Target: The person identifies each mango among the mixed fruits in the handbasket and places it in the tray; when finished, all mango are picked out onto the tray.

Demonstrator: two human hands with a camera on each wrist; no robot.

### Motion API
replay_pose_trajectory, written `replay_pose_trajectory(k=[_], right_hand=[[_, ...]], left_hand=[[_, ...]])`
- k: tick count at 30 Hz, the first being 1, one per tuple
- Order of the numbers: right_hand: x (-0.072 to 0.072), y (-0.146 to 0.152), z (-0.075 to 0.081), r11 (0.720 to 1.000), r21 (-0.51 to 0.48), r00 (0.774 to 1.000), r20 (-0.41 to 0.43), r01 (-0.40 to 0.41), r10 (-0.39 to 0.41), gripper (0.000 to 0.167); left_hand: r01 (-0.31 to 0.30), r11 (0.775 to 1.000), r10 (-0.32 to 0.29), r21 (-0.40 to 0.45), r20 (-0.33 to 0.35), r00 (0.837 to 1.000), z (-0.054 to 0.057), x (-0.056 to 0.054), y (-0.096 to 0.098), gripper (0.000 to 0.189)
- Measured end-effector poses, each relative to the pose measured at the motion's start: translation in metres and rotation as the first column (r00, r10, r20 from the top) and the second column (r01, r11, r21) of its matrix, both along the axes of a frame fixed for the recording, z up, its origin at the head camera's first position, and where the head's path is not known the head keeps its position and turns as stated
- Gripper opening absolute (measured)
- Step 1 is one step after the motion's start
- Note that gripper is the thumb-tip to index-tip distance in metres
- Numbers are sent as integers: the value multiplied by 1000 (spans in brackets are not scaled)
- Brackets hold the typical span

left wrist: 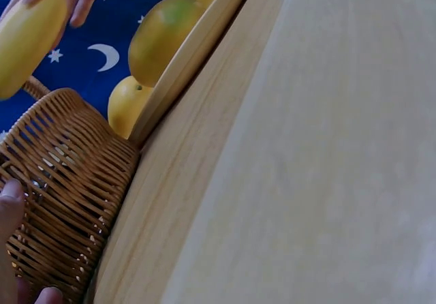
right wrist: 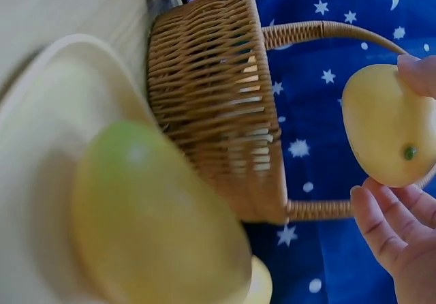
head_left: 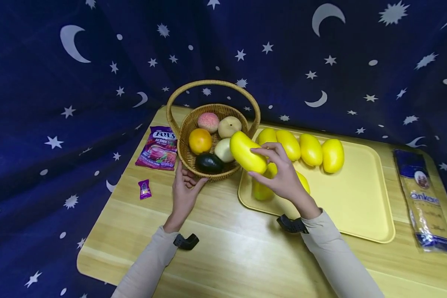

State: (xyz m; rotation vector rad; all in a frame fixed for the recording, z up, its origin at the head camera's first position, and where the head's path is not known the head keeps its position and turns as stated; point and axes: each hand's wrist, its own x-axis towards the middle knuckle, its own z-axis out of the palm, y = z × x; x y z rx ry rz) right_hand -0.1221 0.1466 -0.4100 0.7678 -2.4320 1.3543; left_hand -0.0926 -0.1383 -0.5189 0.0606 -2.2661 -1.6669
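Note:
My right hand (head_left: 281, 176) pinches a yellow mango (head_left: 247, 152) between thumb and fingers, raised over the right rim of a wicker basket (head_left: 184, 128). My left hand (head_left: 185, 192) holds the basket's near left side, thumb pressed to the weave in the left wrist view. Inside the basket lie an orange (head_left: 200, 141), a pink peach (head_left: 208, 122), a beige round fruit (head_left: 229, 126), a pale whitish fruit (head_left: 223, 150) partly behind the held mango, and a dark avocado (head_left: 209, 163). Several more mangoes (head_left: 311, 150) lie on a yellow tray (head_left: 352, 194), some hidden under my right hand.
A purple candy bag (head_left: 157, 149) lies left of the basket, with a small wrapped candy (head_left: 145, 189) nearer the front. At the far right, a long blue-ended packet (head_left: 424, 200) lies beside the tray. The basket's tall handle (head_left: 213, 82) arches over its fruit.

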Motion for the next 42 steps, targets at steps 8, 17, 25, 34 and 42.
replay_pose_trajectory(k=[8, 17, 25, 34, 42], right_hand=[[32, 38, 9, 993, -2, 992, -42, 121, -121, 60], [56, 89, 0, 949, -16, 947, 71, 314, -312, 62], [66, 137, -44, 860, -13, 849, 170, 510, -501, 66], [74, 141, -66, 818, 110, 774, 275, 564, -571, 62], [84, 132, -75, 803, 119, 739, 330, 584, -587, 60]], left_hand=[[-1, 1000, 1, -4, -11, 1000, -1, -1, 2, 95], [7, 1000, -7, 6, 7, 1000, -1, -2, -1, 95], [2, 1000, -2, 21, 24, 1000, 2, 0, 1, 91], [4, 1000, -4, 11, 22, 1000, 1, -1, 0, 91], [-12, 1000, 12, -2, 43, 999, 1, 1, 1, 95]])
